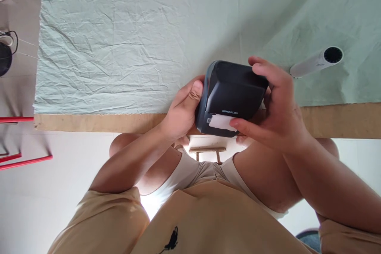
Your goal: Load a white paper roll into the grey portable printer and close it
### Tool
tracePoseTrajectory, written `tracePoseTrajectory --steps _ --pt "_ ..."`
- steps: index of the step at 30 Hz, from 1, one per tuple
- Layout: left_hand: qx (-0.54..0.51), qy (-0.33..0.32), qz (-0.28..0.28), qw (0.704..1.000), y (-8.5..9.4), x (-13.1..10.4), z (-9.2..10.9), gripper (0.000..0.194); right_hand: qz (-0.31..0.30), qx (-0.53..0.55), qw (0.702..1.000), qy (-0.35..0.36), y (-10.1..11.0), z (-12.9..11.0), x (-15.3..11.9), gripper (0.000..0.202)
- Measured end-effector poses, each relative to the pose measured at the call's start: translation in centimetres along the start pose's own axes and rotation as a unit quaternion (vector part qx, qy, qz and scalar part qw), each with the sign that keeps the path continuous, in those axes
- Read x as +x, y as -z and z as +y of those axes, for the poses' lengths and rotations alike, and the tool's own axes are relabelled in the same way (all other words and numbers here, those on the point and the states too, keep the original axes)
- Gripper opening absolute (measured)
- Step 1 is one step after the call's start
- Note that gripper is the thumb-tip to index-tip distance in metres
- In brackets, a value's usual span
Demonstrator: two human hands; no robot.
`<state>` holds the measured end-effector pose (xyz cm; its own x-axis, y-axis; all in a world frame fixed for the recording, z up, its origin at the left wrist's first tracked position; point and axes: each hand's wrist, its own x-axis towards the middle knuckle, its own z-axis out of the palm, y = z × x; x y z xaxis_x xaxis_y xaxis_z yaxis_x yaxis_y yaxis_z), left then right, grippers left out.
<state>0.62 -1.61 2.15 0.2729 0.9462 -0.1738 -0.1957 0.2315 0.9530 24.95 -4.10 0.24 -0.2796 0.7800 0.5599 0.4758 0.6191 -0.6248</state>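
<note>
A black label printer (235, 91) with "NIIMBOT" lettering is held up at the front edge of the table, tilted toward me. My left hand (186, 107) is closed around its left side, thumb on the grey-blue edge. A white paper label (222, 122) with a ragged lower edge lies against the printer's front. My right hand (279, 107) grips the right side, its thumb on the label's right end and its fingers at the top corner and behind. The underside of the printer is hidden.
A white cylinder (315, 62) with a dark round end stands to the right on the pale green cloth (119, 47). The table's wooden edge (89, 123) runs in front of me. Red metal legs (26, 162) and a black object with a cable (5, 58) are at the left.
</note>
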Motion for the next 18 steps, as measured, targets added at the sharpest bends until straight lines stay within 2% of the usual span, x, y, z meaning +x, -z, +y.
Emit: tracePoseTrajectory --steps 4,8,12,14,16,18 --pt "-0.003 -0.016 0.000 1.000 0.1 0.2 -0.3 0.051 0.012 -0.022 0.999 -0.027 0.6 -0.3 0.0 0.087" --pt "0.013 -0.022 0.007 1.000 0.3 0.3 -0.7 0.060 0.052 -0.056 0.996 -0.050 1.4 -1.3 0.1 0.082" --pt "0.011 -0.012 -0.014 1.000 0.4 0.2 -0.8 0.067 0.056 -0.037 0.993 -0.100 2.1 -2.3 0.4 0.047" --pt "0.007 -0.009 -0.038 0.999 0.6 0.1 -0.8 0.066 0.076 -0.042 0.993 -0.084 2.1 -2.6 0.7 0.042" --pt "0.007 -0.025 -0.058 0.998 0.8 -0.1 -0.9 0.063 0.121 -0.025 0.992 -0.032 1.9 -2.6 1.1 0.043" --pt "0.012 -0.042 -0.063 0.997 1.0 -0.2 -1.0 0.064 0.142 -0.002 0.990 -0.013 1.4 -2.5 1.5 0.030"
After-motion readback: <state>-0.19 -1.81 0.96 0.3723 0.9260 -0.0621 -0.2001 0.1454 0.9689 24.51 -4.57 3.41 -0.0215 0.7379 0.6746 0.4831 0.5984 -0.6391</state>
